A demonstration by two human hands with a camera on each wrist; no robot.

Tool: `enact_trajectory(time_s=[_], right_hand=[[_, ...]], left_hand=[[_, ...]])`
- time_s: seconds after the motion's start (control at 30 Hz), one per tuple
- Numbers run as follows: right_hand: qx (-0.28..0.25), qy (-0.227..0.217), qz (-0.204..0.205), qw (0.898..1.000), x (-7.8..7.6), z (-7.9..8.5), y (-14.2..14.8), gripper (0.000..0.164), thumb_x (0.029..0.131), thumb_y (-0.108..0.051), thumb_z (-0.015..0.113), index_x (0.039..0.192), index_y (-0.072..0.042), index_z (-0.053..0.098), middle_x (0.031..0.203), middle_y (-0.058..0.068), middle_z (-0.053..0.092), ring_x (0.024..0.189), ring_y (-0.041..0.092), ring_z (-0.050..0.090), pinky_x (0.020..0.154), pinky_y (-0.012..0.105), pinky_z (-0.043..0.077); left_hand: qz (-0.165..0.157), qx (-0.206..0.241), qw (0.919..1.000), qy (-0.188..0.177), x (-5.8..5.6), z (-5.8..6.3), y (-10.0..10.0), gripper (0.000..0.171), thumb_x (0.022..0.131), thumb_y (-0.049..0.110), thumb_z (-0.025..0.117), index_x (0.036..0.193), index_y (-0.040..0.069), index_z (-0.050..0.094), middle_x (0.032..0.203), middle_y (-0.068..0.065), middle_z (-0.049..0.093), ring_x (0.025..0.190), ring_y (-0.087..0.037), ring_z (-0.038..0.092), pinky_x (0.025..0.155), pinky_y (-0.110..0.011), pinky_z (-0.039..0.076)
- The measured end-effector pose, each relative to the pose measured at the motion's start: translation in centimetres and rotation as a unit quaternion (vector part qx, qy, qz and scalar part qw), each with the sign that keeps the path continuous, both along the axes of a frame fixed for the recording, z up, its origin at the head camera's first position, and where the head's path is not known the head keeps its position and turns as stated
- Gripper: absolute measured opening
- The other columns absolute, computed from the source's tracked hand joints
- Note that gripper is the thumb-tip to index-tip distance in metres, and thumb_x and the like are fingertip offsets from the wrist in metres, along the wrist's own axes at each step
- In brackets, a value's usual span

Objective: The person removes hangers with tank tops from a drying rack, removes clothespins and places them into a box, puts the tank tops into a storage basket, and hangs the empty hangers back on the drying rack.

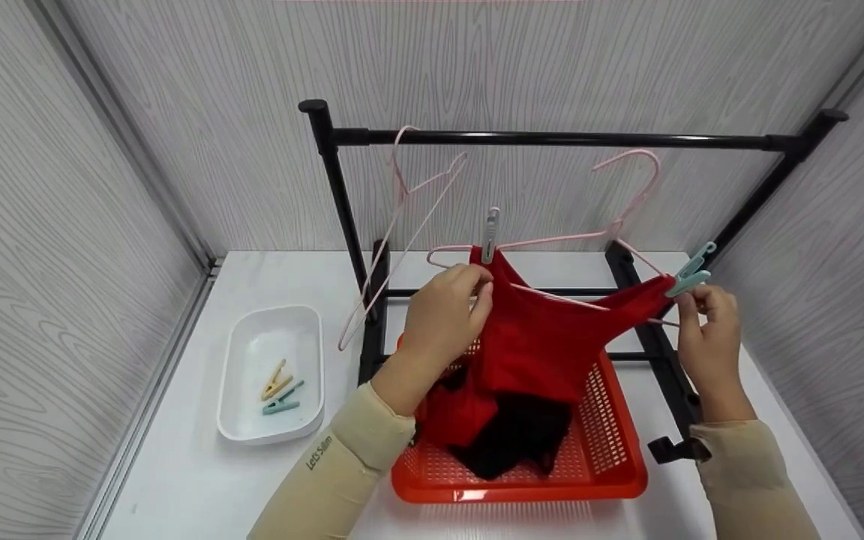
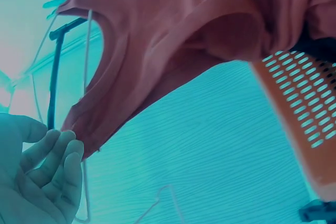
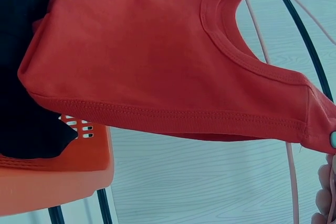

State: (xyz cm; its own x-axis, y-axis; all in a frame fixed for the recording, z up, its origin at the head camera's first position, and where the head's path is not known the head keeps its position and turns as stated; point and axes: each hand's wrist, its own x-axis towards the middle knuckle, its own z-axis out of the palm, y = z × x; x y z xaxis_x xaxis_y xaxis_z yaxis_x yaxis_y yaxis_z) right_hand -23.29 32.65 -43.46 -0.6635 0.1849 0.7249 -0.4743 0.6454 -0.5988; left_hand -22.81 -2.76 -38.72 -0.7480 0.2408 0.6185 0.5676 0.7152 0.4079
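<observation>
A red sleeveless top [image 1: 544,345] hangs on a pink hanger [image 1: 571,238], which tilts in front of the rack. A grey clothespin [image 1: 490,238] clips its left strap and a teal clothespin [image 1: 689,274] its right strap. My left hand [image 1: 443,311] has its curled fingers at the left strap, just below the grey clothespin; its fingertips [image 2: 67,136] overlap the fabric in the left wrist view. Beneath the teal clothespin, my right hand [image 1: 711,341] grips the hanger's right end. Curled fingers [image 3: 323,200] show beside the pink rod at the right wrist view's edge.
A black rack [image 1: 552,139] stands behind, with another pink hanger [image 1: 402,217] hooked on its bar at left. Below the top, a red basket [image 1: 623,450] contains black cloth [image 1: 514,435]. At left, a white tray [image 1: 233,382] holds yellow and teal clothespins [image 1: 282,405].
</observation>
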Motion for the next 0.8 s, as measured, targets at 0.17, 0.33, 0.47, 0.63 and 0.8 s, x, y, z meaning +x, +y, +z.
enact_trajectory(time_s=[0.17, 0.33, 0.47, 0.63, 0.8], right_hand=[[0.001, 0.002, 0.004, 1.0, 0.1, -0.1, 0.0, 0.007, 0.095, 0.006, 0.059, 0.094, 0.013, 0.06, 0.086, -0.012, 0.053, 0.089, 0.001, 0.042, 0.082, 0.021, 0.033], [0.004, 0.0, 0.005, 1.0, 0.2, -0.2, -0.2, 0.005, 0.094, 0.009, 0.059, 0.094, 0.014, 0.061, 0.086, -0.007, 0.054, 0.089, 0.0, 0.041, 0.082, 0.02, 0.034], [0.001, 0.006, 0.015, 1.0, 1.0, 0.8, -1.4, 0.004, 0.093, 0.014, 0.056, 0.093, 0.017, 0.059, 0.086, -0.005, 0.053, 0.089, 0.0, 0.041, 0.081, 0.018, 0.032], [-0.003, 0.006, 0.028, 1.0, 1.6, 1.6, -2.2, 0.006, 0.094, 0.014, 0.054, 0.094, 0.018, 0.058, 0.087, -0.004, 0.053, 0.089, 0.0, 0.041, 0.081, 0.018, 0.032], [0.008, 0.007, 0.017, 1.0, 0.3, -0.1, -1.0, 0.004, 0.093, 0.014, 0.056, 0.094, 0.015, 0.06, 0.086, 0.001, 0.055, 0.09, -0.001, 0.04, 0.081, 0.019, 0.032]], left_hand=[[0.023, 0.035, 0.9978, 0.053, -0.5, 1.6, -0.1, 0.018, 0.099, 0.018, 0.059, 0.109, 0.008, 0.069, 0.105, -0.004, 0.069, 0.096, -0.019, 0.064, 0.086, -0.031, 0.053], [0.039, 0.049, 0.9974, 0.037, -1.4, 2.6, -0.4, 0.032, 0.1, 0.027, 0.059, 0.124, 0.006, 0.063, 0.12, -0.008, 0.064, 0.114, -0.024, 0.059, 0.101, -0.036, 0.046], [0.03, 0.04, 0.9987, -0.012, -2.0, 2.7, -0.5, 0.05, 0.101, 0.038, 0.056, 0.139, 0.005, 0.052, 0.135, -0.011, 0.056, 0.13, -0.025, 0.049, 0.112, -0.039, 0.036], [0.018, 0.035, 0.9974, -0.06, -2.4, 2.7, -0.5, 0.06, 0.103, 0.045, 0.051, 0.146, 0.004, 0.045, 0.143, -0.012, 0.051, 0.136, -0.026, 0.043, 0.117, -0.04, 0.03], [-0.013, 0.047, 0.9954, -0.083, -2.7, 2.7, -0.5, 0.057, 0.105, 0.044, 0.048, 0.144, 0.003, 0.049, 0.139, -0.012, 0.055, 0.132, -0.026, 0.049, 0.114, -0.039, 0.034]])
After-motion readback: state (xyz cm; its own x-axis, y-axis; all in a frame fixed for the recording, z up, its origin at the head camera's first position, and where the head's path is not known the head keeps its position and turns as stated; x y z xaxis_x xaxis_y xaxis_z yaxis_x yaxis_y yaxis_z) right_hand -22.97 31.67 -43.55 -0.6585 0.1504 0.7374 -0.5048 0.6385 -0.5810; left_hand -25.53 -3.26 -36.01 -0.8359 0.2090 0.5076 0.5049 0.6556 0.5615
